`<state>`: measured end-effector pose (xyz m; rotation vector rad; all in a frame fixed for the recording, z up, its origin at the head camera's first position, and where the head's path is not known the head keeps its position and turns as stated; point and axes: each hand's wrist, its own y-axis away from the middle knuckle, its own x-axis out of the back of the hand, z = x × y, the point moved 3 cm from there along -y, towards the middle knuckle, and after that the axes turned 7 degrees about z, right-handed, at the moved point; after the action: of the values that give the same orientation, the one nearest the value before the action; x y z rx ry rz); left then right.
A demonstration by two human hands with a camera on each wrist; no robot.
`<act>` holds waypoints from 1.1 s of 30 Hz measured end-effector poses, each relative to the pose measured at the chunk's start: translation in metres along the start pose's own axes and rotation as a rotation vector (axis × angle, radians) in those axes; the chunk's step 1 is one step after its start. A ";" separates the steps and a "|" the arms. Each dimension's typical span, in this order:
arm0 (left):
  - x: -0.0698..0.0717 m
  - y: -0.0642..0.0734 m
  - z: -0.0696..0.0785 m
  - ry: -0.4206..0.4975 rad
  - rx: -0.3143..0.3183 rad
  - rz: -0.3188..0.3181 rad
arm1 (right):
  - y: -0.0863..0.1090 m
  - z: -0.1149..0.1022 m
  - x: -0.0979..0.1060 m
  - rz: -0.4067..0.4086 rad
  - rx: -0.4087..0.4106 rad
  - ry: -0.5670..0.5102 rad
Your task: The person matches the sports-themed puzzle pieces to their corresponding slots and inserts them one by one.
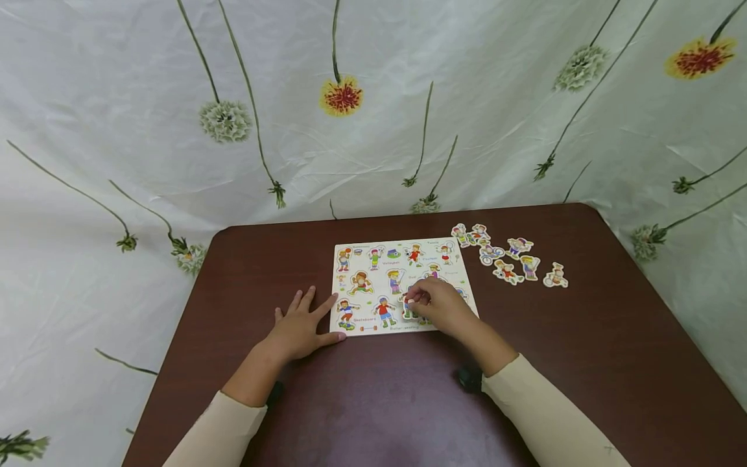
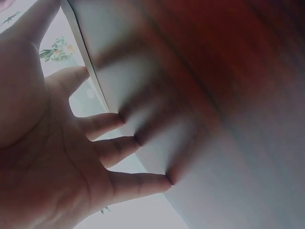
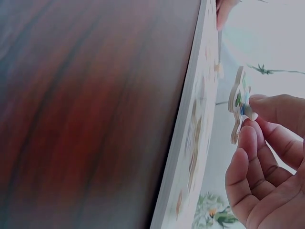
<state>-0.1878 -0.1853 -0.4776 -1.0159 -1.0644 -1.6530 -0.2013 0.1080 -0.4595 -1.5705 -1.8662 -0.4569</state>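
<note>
A white wooden puzzle board (image 1: 373,279) printed with sports figures lies on the table. My right hand (image 1: 446,308) pinches a puzzle piece (image 3: 238,102) by its small peg; in the right wrist view the piece is held off the board, over its lower middle in the head view. My left hand (image 1: 297,327) is spread at the board's left edge, thumb at the lower left corner and fingertips on the tabletop. In the left wrist view the fingers of the left hand (image 2: 62,138) are straight and apart.
Several loose puzzle pieces (image 1: 530,267) lie right of the board, some close to its upper right corner. One piece (image 1: 556,275) sits farther right. The dark brown table (image 1: 262,259) meets a white flowered cloth (image 1: 373,155) at the back.
</note>
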 end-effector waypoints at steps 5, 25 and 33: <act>0.001 0.000 0.003 -0.005 0.002 0.001 | -0.004 -0.008 -0.010 -0.029 0.023 0.019; 0.000 -0.002 0.001 0.009 0.019 -0.024 | -0.020 -0.031 -0.045 -0.123 0.085 0.164; 0.001 -0.002 0.002 0.013 0.018 -0.018 | -0.022 -0.031 -0.048 -0.172 0.065 0.227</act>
<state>-0.1893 -0.1837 -0.4765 -0.9851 -1.0811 -1.6599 -0.2113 0.0476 -0.4659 -1.2650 -1.8272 -0.6177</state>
